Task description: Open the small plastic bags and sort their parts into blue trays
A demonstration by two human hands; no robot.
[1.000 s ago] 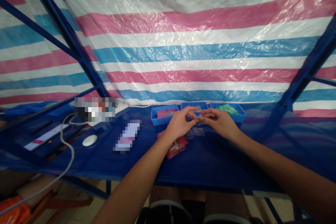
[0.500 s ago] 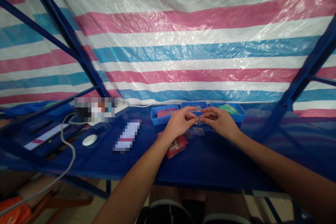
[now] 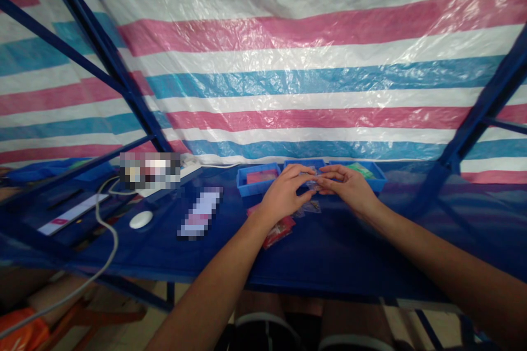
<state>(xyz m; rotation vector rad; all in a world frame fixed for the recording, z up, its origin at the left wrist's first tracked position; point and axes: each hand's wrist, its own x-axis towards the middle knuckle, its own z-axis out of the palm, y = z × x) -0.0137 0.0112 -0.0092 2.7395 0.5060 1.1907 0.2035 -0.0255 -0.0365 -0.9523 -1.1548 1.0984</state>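
Note:
My right hand [image 3: 349,189] is closed, fingertips pinched at a small clear plastic bag [image 3: 314,186]. Beside it, my left hand [image 3: 286,192] has its thumb apart from its fingers, with the fingertips close to the same bag. Whether they touch it I cannot tell. Just below the hands, another small clear bag [image 3: 313,207] with little dark pieces lies on the blue table. Red packets [image 3: 279,233] lie under and in front of my left wrist, partly hidden by it.
Behind the hands stand a blue tray [image 3: 252,190] with red packets, a middle blue tray [image 3: 290,163] mostly hidden, and a blue tray [image 3: 379,182] with green packets. Leftward are a phone [image 3: 200,213], a white mouse [image 3: 140,219] and a white cable [image 3: 110,247]. Striped sheeting [image 3: 308,77] hangs behind.
My left thumb and fingers have spread apart from their earlier pinch. My right fingertips have stayed together, and more of the clear bag shows between the hands.

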